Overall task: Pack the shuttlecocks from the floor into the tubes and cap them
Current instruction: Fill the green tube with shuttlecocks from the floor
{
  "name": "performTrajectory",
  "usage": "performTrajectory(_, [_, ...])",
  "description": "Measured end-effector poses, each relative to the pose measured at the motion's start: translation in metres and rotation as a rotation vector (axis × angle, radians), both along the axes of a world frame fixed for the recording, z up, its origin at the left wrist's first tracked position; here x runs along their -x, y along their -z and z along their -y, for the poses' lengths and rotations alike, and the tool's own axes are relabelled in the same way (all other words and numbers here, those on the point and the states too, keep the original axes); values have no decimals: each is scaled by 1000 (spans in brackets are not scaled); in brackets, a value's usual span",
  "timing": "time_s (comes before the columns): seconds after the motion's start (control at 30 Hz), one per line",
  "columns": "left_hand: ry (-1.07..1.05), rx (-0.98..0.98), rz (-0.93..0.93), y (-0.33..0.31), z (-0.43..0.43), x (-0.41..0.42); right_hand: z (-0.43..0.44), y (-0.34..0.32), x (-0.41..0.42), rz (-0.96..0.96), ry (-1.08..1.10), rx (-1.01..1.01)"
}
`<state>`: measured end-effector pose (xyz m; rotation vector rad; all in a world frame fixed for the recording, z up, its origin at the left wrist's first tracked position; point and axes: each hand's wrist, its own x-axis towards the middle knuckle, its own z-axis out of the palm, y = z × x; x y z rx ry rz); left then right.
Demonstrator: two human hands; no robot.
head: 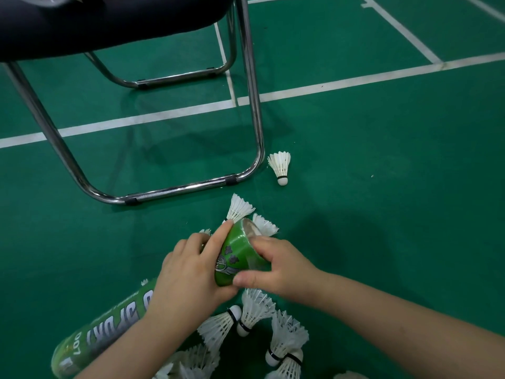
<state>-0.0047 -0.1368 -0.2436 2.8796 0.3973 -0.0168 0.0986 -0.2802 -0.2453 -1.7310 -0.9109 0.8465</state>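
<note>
To your right the green floor [396, 187] lies open from near to far, crossed only by painted white lines [355, 82], so a hand passes freely there. At the far left the chair [82, 17] stands in the way: its chrome frame [175, 189] runs along the floor and rises on both sides (there is room under the seat, between the bars). A lone shuttlecock [281, 166] lies just beside the frame's right bend. In the near middle your left hand [188, 272] and right hand [276, 266] grip the held tube [237, 255], with a few shuttlecocks [240, 207] close behind its far end. A heap of shuttlecocks [259, 315] crowds the floor nearest you, and a second tube [103, 335] lies at the near left.
</note>
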Motion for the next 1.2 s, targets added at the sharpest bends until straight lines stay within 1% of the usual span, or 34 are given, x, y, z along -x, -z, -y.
performTrajectory(0.03, [20, -32, -5, 1, 2, 1, 0, -1, -2, -26, -65, 59])
performTrajectory(0.1, [48, -86, -33, 3, 5, 3, 3, 2, -5, -157, -192, 165])
performTrajectory(0.13, [54, -106, -53, 5, 5, 5, 4, 4, -5, -194, -234, 199])
performTrajectory(0.2, [58, -109, -82, 9, 5, 7, 4, 8, -3, -159, -239, 212])
performTrajectory(0.23, [54, -83, -92, 9, 5, 6, 3, 9, -2, -151, -191, 180])
performTrajectory(0.27, [35, -53, -97, 7, 6, 4, 3, 8, -2, -186, -101, 121])
performTrajectory(0.33, [-27, 8, -131, 3, 5, 1, 3, 7, -9, -268, 139, -25])
performTrajectory(0.4, [-72, 15, -143, 3, 2, 1, 8, 8, -22, -229, 363, -90])
performTrajectory(0.43, [-83, 4, -150, 3, -1, 2, 12, 11, -28, -173, 433, -70])
performTrajectory(0.5, [-107, 3, -159, 4, -8, 6, 22, 24, -35, -56, 495, 76])
performTrajectory(0.6, [-143, -8, -175, 6, -18, 15, 37, 49, -34, 32, 463, 425])
performTrajectory(0.7, [-177, 15, -174, 8, -23, 22, 45, 67, -23, 11, 384, 691])
performTrajectory(0.77, [-179, 15, -184, 9, -22, 24, 45, 76, -15, -18, 336, 773])
performTrajectory(0.83, [-164, -11, -199, 9, -21, 25, 40, 83, -9, -39, 324, 791])
performTrajectory(0.93, [-142, -14, -192, 9, -17, 23, 31, 86, -11, -16, 343, 777])
performTrajectory(1.07, [-139, 24, -150, 9, -15, 20, 27, 89, -23, -35, 388, 682])
performTrajectory(1.2, [-133, 12, -176, 10, -15, 21, 29, 96, -30, -54, 489, 574])
